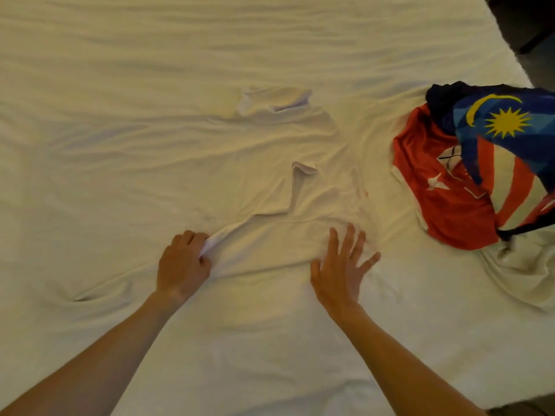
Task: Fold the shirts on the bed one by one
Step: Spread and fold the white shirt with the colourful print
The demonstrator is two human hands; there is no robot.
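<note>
A white shirt [288, 181] lies spread and wrinkled in the middle of the bed [150, 55], hard to tell from the white sheet. The left hand [183, 265] has its grip closed on the shirt's near edge, fingers curled round a bunch of cloth. At 3 o'clock from it, the right hand [342, 265] is open, fingers spread flat on the shirt. At 2 o'clock lies a pile [468, 181] of red, blue and striped shirts.
</note>
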